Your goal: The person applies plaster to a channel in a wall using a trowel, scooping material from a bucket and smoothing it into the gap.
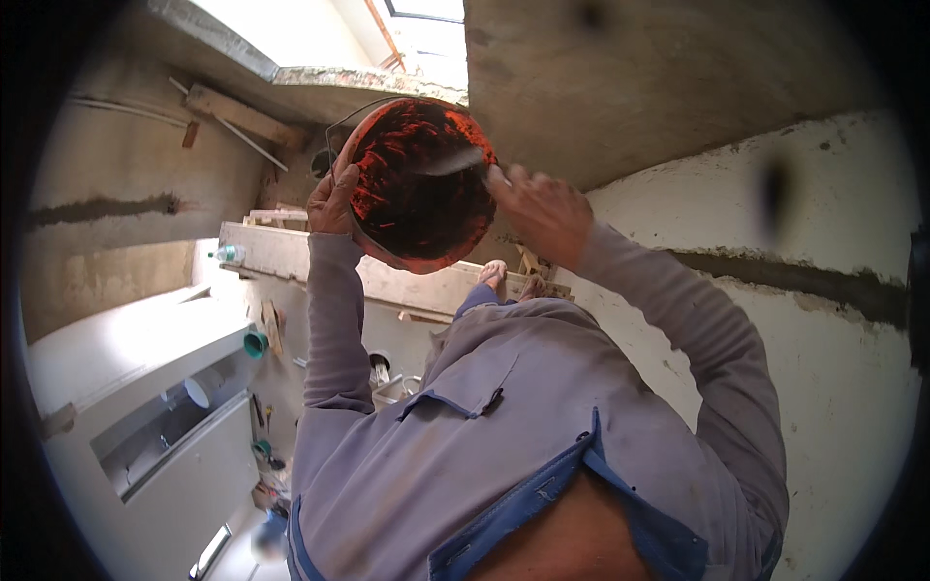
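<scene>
A round bucket [412,218], red inside with dark residue and a wire handle, is raised in front of me, its mouth facing up at the camera. My left hand [331,198] grips its left rim, fingers wrapped round it. My right hand [542,208] is closed at the bucket's right edge on a pale, motion-blurred flat blade tool [448,162], whose blade is inside the bucket; its handle is hidden by my fingers.
My bare feet [492,276] are on or beside a wooden plank platform [252,247] above a lower floor with scattered tools. A plastic bottle [230,254] lies on the plank's left end. A green bucket [256,345] is below. Plastered walls [833,378] and an opening overhead surround me.
</scene>
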### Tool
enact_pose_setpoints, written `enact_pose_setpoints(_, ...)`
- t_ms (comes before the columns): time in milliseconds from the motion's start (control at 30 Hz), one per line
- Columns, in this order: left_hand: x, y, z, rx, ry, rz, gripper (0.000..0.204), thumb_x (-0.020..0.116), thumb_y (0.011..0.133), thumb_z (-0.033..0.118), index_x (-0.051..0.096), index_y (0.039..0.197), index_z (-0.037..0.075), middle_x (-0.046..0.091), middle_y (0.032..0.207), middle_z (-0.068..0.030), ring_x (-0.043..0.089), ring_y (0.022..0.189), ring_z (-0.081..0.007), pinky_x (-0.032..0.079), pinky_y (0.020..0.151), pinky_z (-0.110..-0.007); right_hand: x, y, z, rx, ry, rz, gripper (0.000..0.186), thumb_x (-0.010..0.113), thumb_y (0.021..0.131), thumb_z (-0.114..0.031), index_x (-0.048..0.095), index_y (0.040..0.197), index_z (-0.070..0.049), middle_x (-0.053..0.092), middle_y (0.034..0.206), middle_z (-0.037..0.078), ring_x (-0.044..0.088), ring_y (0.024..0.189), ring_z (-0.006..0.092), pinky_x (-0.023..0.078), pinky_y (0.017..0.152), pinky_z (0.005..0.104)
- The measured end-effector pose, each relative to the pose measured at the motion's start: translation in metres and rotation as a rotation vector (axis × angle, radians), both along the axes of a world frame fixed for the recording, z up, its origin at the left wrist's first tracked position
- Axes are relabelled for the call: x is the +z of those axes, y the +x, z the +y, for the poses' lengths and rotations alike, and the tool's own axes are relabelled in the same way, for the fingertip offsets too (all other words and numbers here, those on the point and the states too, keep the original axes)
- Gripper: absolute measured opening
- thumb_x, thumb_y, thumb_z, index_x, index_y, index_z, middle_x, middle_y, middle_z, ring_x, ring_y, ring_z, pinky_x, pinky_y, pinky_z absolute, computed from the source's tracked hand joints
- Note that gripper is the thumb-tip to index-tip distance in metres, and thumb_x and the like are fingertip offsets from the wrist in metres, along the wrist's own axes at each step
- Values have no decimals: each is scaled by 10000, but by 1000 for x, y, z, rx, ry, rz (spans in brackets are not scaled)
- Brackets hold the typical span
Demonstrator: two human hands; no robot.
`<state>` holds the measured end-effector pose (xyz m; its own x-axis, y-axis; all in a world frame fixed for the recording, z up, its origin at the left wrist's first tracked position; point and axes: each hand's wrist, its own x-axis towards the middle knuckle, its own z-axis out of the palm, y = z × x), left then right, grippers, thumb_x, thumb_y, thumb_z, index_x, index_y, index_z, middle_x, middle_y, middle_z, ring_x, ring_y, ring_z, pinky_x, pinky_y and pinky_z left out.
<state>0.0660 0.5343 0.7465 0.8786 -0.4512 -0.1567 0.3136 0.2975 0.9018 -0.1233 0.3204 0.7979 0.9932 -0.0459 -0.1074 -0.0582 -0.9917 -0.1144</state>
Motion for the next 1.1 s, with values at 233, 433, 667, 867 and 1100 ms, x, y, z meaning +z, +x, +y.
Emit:
enact_pose_setpoints(233, 60, -23, -71, -127, -92, -173, 173, 652, 785, 37, 676, 951, -6, 666, 897, -16, 590, 737, -93, 482, 704, -232, 25, 23, -5, -233, -120, 43, 380, 563, 833, -116, 517, 1174, 46, 625, 1037, 193, 686, 834, 266, 565, 668, 353)
enact_pose_setpoints(433, 65, -7, -99, -226, -101, -178, 228, 589, 782, 24, 642, 996, -33, 677, 975, -105, 640, 842, -166, 512, 809, -297, 31, -28, -34, -72, 49, 219, 327, 522, 820, -86, 502, 1125, 31, 641, 897, 175, 667, 787, 327, 549, 659, 405)
enact_pose_setpoints(667, 114, -20, -126, -466, -198, -9, 426, 555, 786, 10, 553, 1206, -63, 615, 1167, -159, 612, 1013, -219, 470, 931, -322, 92, -50, -47, -206, -82, -84, 369, 509, 842, -108, 447, 1195, -20, 602, 886, 150, 649, 716, 327, 532, 568, 426)
enact_pose_setpoints(867, 109, -14, -143, -440, -241, -12, 197, 611, 773, -2, 630, 968, -19, 671, 991, -121, 641, 836, -185, 522, 803, -304, 89, -87, -35, -177, -110, 81, 466, 544, 807, -92, 442, 1260, -56, 557, 850, 131, 642, 682, 304, 531, 550, 413)
enact_pose_setpoints(1100, 120, -18, -144, -520, -230, -68, 369, 556, 789, -8, 567, 1152, -69, 640, 1096, -160, 631, 966, -233, 500, 897, -339, 104, -82, -35, -228, -249, -113, 371, 548, 824, -131, 521, 1160, 24, 583, 821, 141, 645, 626, 272, 538, 521, 375)
